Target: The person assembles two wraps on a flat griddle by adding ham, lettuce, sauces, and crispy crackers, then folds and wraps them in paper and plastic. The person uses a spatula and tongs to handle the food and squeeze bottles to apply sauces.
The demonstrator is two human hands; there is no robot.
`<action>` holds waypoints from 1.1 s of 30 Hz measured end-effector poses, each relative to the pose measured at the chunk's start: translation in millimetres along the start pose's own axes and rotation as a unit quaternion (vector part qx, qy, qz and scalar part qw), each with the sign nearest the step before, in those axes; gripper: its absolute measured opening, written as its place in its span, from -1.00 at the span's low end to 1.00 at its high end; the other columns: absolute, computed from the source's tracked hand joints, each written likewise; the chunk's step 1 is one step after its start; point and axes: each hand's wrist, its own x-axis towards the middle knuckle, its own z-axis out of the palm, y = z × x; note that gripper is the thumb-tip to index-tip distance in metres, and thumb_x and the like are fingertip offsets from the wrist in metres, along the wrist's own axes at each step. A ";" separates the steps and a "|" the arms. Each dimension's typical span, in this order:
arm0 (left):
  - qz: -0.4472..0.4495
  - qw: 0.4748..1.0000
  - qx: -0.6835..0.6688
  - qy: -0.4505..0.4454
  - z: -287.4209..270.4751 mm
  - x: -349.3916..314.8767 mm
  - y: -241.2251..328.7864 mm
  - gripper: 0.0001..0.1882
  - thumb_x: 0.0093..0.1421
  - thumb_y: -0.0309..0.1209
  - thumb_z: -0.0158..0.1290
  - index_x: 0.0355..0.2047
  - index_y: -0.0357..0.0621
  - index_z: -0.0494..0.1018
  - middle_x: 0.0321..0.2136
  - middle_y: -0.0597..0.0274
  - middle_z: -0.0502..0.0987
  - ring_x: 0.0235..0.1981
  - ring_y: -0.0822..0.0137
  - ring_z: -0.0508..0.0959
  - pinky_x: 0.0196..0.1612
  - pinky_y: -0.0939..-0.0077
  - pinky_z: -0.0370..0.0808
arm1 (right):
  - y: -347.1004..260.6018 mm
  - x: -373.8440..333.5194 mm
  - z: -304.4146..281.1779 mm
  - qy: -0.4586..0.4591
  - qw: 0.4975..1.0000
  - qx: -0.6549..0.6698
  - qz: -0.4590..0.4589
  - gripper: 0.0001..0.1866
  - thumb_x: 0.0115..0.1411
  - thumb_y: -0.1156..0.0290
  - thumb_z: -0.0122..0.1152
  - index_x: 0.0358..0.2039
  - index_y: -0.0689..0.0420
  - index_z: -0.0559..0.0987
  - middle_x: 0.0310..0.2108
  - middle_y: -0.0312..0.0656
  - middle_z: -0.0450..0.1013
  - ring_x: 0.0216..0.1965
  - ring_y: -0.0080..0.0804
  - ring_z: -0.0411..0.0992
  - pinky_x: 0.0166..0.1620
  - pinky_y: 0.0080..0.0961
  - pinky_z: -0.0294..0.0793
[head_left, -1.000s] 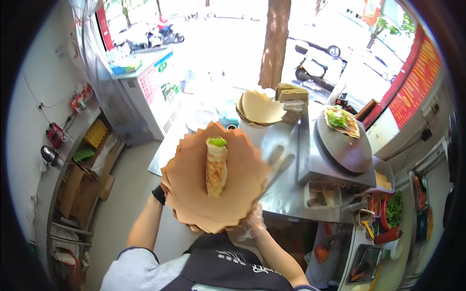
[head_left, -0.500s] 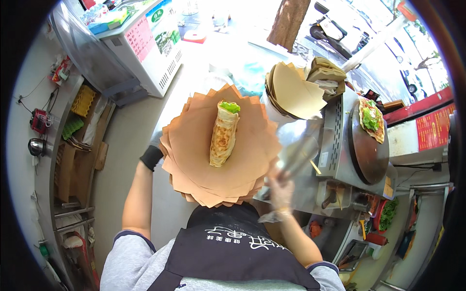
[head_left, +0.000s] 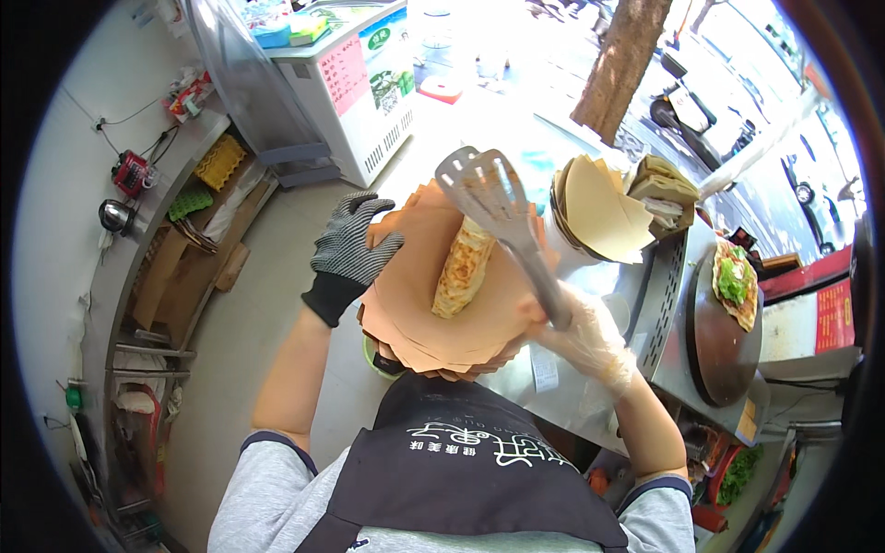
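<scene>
A browned rolled wrap lies on a thick fanned stack of brown paper sheets in front of me. My left hand, in a grey striped knit glove with a black cuff, is at the stack's left edge. Its fingers are apart, and nothing shows in them. In a clear plastic glove, my right hand is closed around the handle of metal slotted tongs. The slotted heads hang over the wrap's far end and hide it.
On the right, a round griddle carries a flat pancake with lettuce. Brown paper bags stand in a bucket beyond the stack. A white chest freezer is at the far left, with a low shelf nearer.
My left hand has come up from beside the stack to its upper left edge. The tongs have swung left and up over the wrap. The whole view has shifted.
</scene>
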 end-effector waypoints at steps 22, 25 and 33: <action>-0.081 0.949 0.007 -0.304 45.2 -5.4 62.5 -0.70 0.19 -0.17 0.02 -0.19 -0.06 0.53 -0.35 0.02 0.59 -0.27 0.02 0.58 -0.19 0.21 0.49 | -15.8 89.9 37.6 0.022 0.985 0.019 -0.168 -0.84 -0.02 0.39 0.19 -0.41 0.12 0.46 -0.47 -0.01 0.44 -0.31 0.03 0.44 -0.20 -0.17 0.39; -0.025 0.977 -0.068 -0.202 50.5 3.2 49.5 -0.75 0.21 -0.22 0.01 -0.23 -0.08 0.55 -0.37 0.03 0.59 -0.30 -0.02 0.57 -0.21 0.20 0.48 | -18.4 84.7 29.6 0.081 0.990 0.037 -0.112 -0.83 0.06 0.33 0.20 -0.38 0.11 0.47 -0.52 -0.09 0.44 -0.38 -0.16 0.48 -0.26 -0.26 0.41; -0.049 0.963 -0.229 -0.134 -50.6 138.5 46.8 -0.79 0.25 -0.44 0.00 -0.20 -0.35 0.48 -0.36 0.12 0.57 -0.35 0.37 0.54 -0.24 0.49 0.45 | -9.4 -21.5 -68.9 0.298 0.910 0.288 0.010 -0.88 0.13 0.48 0.26 -0.43 0.14 0.46 -0.51 -0.33 0.43 -0.55 -0.66 0.40 -0.47 -0.73 0.39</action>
